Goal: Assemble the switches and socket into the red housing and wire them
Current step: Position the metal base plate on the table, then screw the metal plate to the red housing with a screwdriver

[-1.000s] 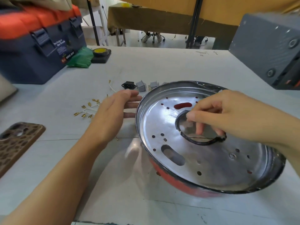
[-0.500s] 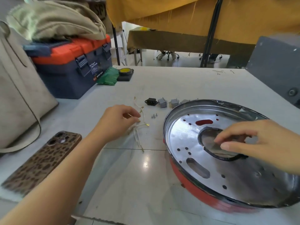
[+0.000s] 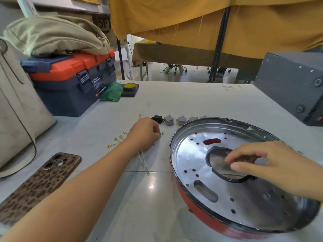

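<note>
**Parts still loose as left hand moves to the small hardware**

Housing first: the round red housing with a shiny perforated metal floor [image 3: 244, 180] sits tilted at the lower right of the frame, its red wall showing along the lower edge. The right hand [image 3: 272, 165] reaches into it, fingers curled over the black-rimmed central opening [image 3: 227, 165]; the fingertips appear to rest on or hook the rim, though a true grip cannot be told.

The left hand [image 3: 145, 133] has shifted. A second ago it lay spread beside the housing's rim; half a second ago it was closing over the thin white wires [image 3: 142, 158]; now it sits knuckles-up at frame centre, fingers curled down near the tiny screws [image 3: 162, 133]. Whether it pinches anything is hidden under the fingers.

The black socket [image 3: 156, 117] and the small grey switches [image 3: 174, 120] stand in a row just above the housing's upper-left rim, none fitted. Brass crimp terminals [image 3: 117, 139] lie scattered left of the hand.

The shift suggests that the person is sorting or gathering fasteners or leads while steadying the housing, so assembly looks barely begun: every cutout in view is unfilled.

At the left edge lie a leopard-print phone [image 3: 36, 186], a navy and orange toolbox [image 3: 73, 79] and a beige bag [image 3: 15, 109].
</note>
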`<act>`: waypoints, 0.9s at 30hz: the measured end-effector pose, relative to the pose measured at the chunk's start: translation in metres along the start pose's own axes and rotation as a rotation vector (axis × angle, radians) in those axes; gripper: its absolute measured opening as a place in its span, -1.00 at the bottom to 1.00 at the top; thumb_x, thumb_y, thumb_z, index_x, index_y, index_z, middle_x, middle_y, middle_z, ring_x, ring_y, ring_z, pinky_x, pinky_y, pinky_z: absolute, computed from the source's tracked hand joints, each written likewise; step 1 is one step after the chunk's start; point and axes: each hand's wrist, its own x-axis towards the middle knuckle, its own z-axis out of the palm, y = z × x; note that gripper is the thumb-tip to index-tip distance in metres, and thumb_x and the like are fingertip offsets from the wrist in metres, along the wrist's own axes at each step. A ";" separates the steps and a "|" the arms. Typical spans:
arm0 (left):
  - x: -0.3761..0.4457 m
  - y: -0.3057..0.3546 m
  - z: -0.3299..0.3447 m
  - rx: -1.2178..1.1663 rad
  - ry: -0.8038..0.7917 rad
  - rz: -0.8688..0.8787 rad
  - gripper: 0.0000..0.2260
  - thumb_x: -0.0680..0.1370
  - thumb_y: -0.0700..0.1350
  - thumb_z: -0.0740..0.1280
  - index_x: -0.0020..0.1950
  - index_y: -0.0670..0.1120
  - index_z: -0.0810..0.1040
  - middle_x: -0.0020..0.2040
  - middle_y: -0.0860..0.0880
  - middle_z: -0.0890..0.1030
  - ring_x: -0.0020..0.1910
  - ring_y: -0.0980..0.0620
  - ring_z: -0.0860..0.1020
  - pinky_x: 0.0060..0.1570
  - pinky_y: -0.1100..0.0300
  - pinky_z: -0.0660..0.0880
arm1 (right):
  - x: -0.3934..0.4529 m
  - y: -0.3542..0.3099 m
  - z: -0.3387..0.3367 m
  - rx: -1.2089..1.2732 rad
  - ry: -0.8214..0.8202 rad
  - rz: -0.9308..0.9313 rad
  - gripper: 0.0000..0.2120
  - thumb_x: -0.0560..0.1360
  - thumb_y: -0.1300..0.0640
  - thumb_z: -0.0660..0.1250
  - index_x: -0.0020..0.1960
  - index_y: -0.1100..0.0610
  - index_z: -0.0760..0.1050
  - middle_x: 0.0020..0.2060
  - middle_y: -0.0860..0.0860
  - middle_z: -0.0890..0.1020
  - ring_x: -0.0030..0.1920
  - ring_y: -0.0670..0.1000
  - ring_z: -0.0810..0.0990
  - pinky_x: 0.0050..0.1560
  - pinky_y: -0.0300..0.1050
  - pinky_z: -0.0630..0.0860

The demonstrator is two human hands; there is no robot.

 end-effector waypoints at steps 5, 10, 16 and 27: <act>-0.010 0.004 -0.007 -0.133 0.165 -0.013 -0.92 0.45 -0.23 0.33 -0.24 -0.12 0.56 -0.24 -0.03 0.60 -0.21 0.01 0.54 -0.24 0.15 0.50 | -0.009 0.021 -0.021 0.149 0.237 0.084 -0.90 0.36 -0.07 0.41 -0.14 -0.24 0.64 -0.23 -0.17 0.69 -0.22 -0.14 0.62 -0.14 -0.21 0.52; -0.023 0.023 -0.021 -0.316 0.245 0.011 -0.90 0.45 -0.18 0.41 -0.26 -0.09 0.55 -0.32 0.02 0.59 -0.41 0.18 0.47 -0.42 0.28 0.38 | -0.019 0.061 -0.039 0.260 0.478 0.265 -0.82 0.46 0.21 0.41 -0.24 -0.03 0.66 -0.27 -0.09 0.69 -0.20 -0.12 0.62 -0.12 -0.20 0.44; -0.044 0.058 -0.025 -0.503 0.177 0.089 -0.91 0.43 -0.16 0.45 -0.26 -0.05 0.59 -0.34 -0.02 0.66 -0.38 0.14 0.60 -0.36 0.33 0.50 | -0.022 0.097 -0.033 0.130 0.345 0.460 -0.86 0.50 0.24 0.35 -0.19 0.07 0.62 -0.24 0.00 0.67 -0.21 -0.03 0.60 -0.17 -0.19 0.48; -0.063 0.082 -0.014 -0.507 0.102 0.161 -0.89 0.45 -0.13 0.44 -0.21 0.09 0.65 -0.25 0.09 0.69 -0.23 0.07 0.65 -0.07 0.08 0.60 | -0.023 0.118 -0.028 0.244 0.217 0.547 -0.84 0.46 0.32 0.33 -0.20 0.11 0.60 -0.32 0.06 0.65 -0.35 -0.01 0.54 -0.25 -0.15 0.48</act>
